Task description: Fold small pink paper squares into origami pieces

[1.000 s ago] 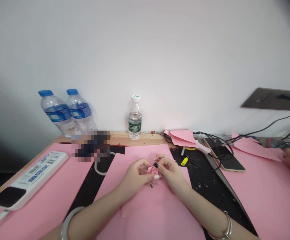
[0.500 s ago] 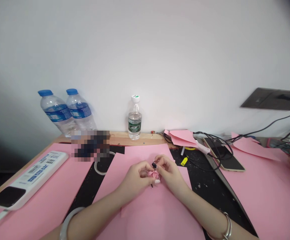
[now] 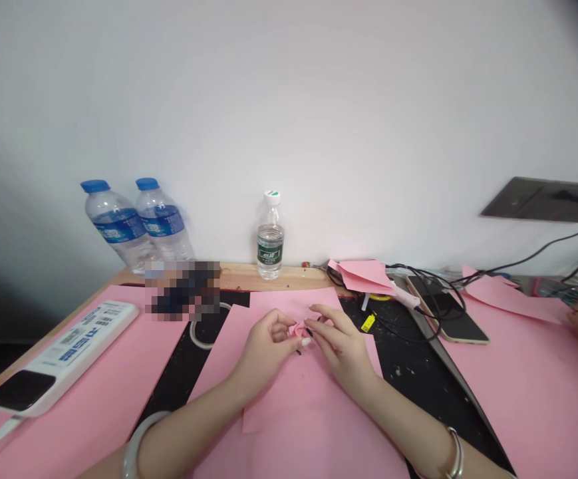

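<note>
At the lower centre of the frame, over a pink sheet, the left hand pinches a small folded paper, which sits between it and the right hand, whose fingers are at the paper's right edge; whether they grip, I cannot tell. Farther off, mid-frame, a bottle stands before the wall.

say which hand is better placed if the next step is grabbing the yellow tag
Right, most likely: the right hand is clearly nearer the yellow tag. The left hand pinches the small pink paper piece and would probably have to reach past the right.
</note>
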Action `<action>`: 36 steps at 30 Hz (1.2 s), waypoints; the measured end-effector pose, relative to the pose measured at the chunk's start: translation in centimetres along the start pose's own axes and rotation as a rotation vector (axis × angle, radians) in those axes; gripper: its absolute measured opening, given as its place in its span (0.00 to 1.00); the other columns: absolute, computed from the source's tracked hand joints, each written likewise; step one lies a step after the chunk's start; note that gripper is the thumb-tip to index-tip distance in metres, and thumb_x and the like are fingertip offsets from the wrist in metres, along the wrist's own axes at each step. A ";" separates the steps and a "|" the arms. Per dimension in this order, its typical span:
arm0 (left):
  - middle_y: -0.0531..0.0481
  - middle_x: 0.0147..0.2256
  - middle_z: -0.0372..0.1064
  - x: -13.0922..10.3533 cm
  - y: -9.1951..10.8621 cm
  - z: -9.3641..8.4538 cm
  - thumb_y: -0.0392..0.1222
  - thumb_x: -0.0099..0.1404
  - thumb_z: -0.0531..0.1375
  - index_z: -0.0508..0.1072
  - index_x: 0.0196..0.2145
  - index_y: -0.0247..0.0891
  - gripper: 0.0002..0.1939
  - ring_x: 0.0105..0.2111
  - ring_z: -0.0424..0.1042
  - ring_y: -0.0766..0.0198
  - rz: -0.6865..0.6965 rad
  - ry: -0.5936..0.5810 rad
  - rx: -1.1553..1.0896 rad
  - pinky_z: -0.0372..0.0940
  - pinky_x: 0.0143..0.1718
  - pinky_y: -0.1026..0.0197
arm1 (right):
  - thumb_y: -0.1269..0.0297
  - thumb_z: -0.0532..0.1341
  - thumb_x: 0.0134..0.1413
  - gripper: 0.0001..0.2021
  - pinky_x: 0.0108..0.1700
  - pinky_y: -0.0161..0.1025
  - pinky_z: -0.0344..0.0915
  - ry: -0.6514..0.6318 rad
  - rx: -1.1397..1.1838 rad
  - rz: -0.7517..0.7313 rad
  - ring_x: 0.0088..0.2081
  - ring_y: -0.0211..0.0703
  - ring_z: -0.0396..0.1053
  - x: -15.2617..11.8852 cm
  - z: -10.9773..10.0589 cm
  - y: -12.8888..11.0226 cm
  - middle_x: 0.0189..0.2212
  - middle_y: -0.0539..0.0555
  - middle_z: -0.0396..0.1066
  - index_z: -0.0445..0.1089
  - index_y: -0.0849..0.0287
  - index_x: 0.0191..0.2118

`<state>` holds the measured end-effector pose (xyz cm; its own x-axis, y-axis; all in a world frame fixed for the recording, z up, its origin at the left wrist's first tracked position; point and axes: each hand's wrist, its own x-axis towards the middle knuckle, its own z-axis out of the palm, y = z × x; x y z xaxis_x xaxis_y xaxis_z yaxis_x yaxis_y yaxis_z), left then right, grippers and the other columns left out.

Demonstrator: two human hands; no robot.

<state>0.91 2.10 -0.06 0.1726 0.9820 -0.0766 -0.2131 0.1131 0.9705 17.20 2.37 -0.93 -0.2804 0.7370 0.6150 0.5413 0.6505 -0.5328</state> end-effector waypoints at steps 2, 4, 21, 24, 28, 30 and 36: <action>0.54 0.27 0.71 0.0 -0.2 -0.1 0.35 0.49 0.67 0.65 0.28 0.37 0.13 0.28 0.71 0.64 0.010 -0.009 0.010 0.64 0.30 0.62 | 0.74 0.56 0.57 0.14 0.42 0.48 0.68 -0.022 -0.026 -0.009 0.41 0.49 0.67 -0.1 0.1 0.2 0.49 0.59 0.68 0.74 0.52 0.43; 0.54 0.27 0.71 -0.1 -0.3 -0.2 0.35 0.50 0.66 0.65 0.27 0.37 0.11 0.29 0.71 0.63 0.022 -0.023 0.031 0.65 0.31 0.62 | 0.73 0.56 0.57 0.14 0.42 0.49 0.68 -0.044 -0.038 -0.005 0.41 0.49 0.68 0.0 0.1 0.4 0.49 0.59 0.68 0.74 0.51 0.43; 0.52 0.26 0.71 -0.3 -0.7 -0.7 0.35 0.53 0.62 0.63 0.26 0.39 0.09 0.31 0.72 0.59 0.051 -0.067 0.256 0.66 0.33 0.57 | 0.71 0.52 0.59 0.11 0.46 0.43 0.66 -0.285 0.085 -0.031 0.46 0.47 0.67 0.7 -0.7 0.5 0.46 0.58 0.67 0.71 0.55 0.41; 0.53 0.25 0.70 -0.4 -0.8 -0.6 0.36 0.53 0.63 0.62 0.25 0.40 0.10 0.30 0.72 0.59 0.036 -0.072 0.238 0.67 0.31 0.58 | 0.72 0.52 0.58 0.11 0.46 0.42 0.66 -0.303 0.098 -0.016 0.45 0.46 0.67 0.6 -0.7 0.3 0.43 0.57 0.66 0.70 0.55 0.40; 0.54 0.24 0.69 -0.1 -0.7 -0.6 0.38 0.52 0.65 0.62 0.26 0.39 0.12 0.29 0.71 0.61 0.031 -0.059 0.167 0.66 0.32 0.59 | 0.74 0.51 0.57 0.12 0.47 0.42 0.64 -0.258 0.131 0.005 0.46 0.47 0.66 0.7 -0.6 0.5 0.44 0.58 0.67 0.70 0.56 0.39; 0.54 0.26 0.70 0.2 -0.4 -0.6 0.40 0.52 0.66 0.63 0.28 0.38 0.12 0.28 0.72 0.62 0.022 -0.070 0.078 0.66 0.31 0.60 | 0.75 0.51 0.57 0.13 0.49 0.44 0.63 -0.177 0.154 0.060 0.48 0.47 0.65 0.9 -0.6 0.7 0.46 0.58 0.66 0.69 0.56 0.40; 0.52 0.28 0.71 0.7 0.2 -0.7 0.45 0.56 0.64 0.67 0.33 0.37 0.13 0.27 0.70 0.65 -0.015 -0.148 -0.063 0.63 0.30 0.62 | 0.71 0.52 0.58 0.09 0.45 0.42 0.63 -0.102 0.234 0.163 0.44 0.47 0.67 1.1 -0.8 0.3 0.40 0.56 0.69 0.68 0.55 0.40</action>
<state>0.36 2.90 -0.11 0.3151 0.9477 -0.0516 -0.2690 0.1413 0.9527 17.70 3.22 0.00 -0.2895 0.8421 0.4550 0.3920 0.5379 -0.7463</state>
